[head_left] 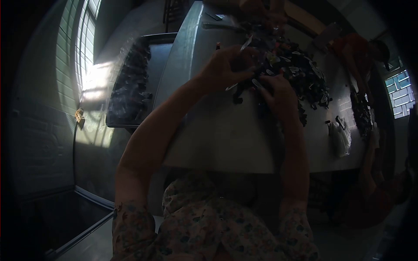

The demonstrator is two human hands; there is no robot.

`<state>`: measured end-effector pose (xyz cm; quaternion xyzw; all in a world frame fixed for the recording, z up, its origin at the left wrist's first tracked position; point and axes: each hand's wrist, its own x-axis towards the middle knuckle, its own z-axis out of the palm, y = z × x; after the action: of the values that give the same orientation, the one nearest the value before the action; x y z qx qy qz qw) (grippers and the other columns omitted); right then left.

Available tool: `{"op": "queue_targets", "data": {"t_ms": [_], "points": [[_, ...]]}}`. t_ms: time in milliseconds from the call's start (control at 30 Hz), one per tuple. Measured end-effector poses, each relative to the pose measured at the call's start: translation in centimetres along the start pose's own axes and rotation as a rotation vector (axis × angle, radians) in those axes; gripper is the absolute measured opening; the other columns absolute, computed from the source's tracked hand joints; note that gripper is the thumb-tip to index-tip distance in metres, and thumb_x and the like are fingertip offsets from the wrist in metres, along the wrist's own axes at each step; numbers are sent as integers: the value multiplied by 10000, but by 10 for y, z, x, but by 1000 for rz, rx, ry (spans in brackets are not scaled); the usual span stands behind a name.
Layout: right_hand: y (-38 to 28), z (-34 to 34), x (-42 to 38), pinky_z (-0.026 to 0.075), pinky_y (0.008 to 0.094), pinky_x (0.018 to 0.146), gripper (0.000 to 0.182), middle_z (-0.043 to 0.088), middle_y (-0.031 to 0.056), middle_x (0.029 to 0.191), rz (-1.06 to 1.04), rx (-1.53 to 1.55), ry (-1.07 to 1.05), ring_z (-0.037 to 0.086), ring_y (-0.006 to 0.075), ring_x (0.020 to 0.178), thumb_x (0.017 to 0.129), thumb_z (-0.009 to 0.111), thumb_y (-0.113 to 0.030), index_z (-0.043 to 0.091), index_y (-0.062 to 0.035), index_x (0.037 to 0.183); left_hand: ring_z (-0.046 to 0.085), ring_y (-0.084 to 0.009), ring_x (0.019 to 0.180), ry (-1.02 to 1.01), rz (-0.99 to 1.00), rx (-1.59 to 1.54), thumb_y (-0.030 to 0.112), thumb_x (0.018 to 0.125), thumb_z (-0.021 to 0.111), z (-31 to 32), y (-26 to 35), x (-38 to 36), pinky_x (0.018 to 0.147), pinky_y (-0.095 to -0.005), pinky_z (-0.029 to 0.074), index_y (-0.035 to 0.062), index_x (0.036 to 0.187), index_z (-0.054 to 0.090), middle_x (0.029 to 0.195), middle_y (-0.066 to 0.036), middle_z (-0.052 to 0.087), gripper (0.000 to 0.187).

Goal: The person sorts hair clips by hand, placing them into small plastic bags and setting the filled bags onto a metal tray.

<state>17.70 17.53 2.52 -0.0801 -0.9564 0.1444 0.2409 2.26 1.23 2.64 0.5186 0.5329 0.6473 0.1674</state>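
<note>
A heap of small black pieces with white loop-like parts (305,65) lies on the pale table (226,143). My left hand (228,65) is at the heap's left edge, fingers curled around something dim and partly glossy that I cannot make out. Close beside it, my right hand (281,93) is bent at the near edge of the heap. Its thumb and fingers are closed on a small black piece with a white loop (256,82). Dim light and blur hide the fingertips. Another black piece (238,95) lies just below my left hand.
A dark tray (115,124) with many black pieces stands left of the table. Across the table are another person's hands (265,11). At the right, a person in red (355,48) and another person (379,200) sit near more pieces and clear plastic bags (342,139).
</note>
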Motion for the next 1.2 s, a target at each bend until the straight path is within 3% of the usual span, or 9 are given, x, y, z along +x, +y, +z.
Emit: {"op": "queue_targets", "data": {"t_ms": [233,300,500,600,700,800,900,1133,1200], "points": [[1,-1,-3,504,411,880,332,640,101,1070,37,-26,-44,605,327,1036,842,709,-183,661,-111,1163,654,-114,980,42,159,93,20,806,774,13,20,-3,907,-285,535,54,1309,561,1009,-23,677,547],[2,2,-5,505,411,880,330,638,100,1077,19,-35,-16,605,325,1038,842,710,-178,659,-108,1161,655,-136,1008,74,161,285,-24,772,755,17,26,-5,937,-311,522,53,1328,552,1039,-34,680,597],[4,3,-5,506,415,875,329,630,101,1099,40,-15,-12,606,312,1039,836,717,-170,648,-95,1149,634,-170,1097,20,306,323,-122,703,652,23,42,-5,996,-339,490,51,1350,542,1132,-60,671,679],[5,4,-6,509,413,856,330,634,103,1088,17,-21,12,614,303,1023,834,715,-166,640,-85,1145,629,-174,1111,40,347,307,-98,746,686,25,42,-5,993,-338,496,45,1334,550,1142,-71,670,621],[1,-1,-4,514,409,833,301,648,102,1041,65,7,-6,630,298,983,835,706,-152,642,-74,1118,641,-162,1083,133,183,269,-58,806,705,22,34,-5,952,-316,524,33,1331,539,1115,-76,671,558],[6,-4,-3,519,406,812,239,659,102,990,133,47,-43,644,292,943,834,698,-140,660,-65,1058,657,-138,1030,264,128,123,-12,852,711,6,15,1,887,-282,553,21,1331,521,1085,-71,672,516],[9,-4,-3,522,407,793,181,662,103,964,138,46,-41,649,287,925,835,695,-143,678,-61,996,668,-117,977,310,109,209,-20,856,699,-9,3,3,837,-255,565,30,1345,505,1060,-59,673,528],[9,-3,-3,521,407,772,157,647,104,936,73,9,-12,642,295,910,841,693,-164,688,-65,963,670,-124,991,218,59,123,-30,840,702,-4,12,1,835,-261,561,39,1332,519,1073,-60,674,529],[7,-2,-3,521,408,771,166,644,105,939,77,3,-17,641,297,908,836,700,-175,690,-68,962,667,-128,998,184,161,213,-29,820,723,0,17,0,854,-274,555,37,1320,530,1090,-68,675,540]]}}
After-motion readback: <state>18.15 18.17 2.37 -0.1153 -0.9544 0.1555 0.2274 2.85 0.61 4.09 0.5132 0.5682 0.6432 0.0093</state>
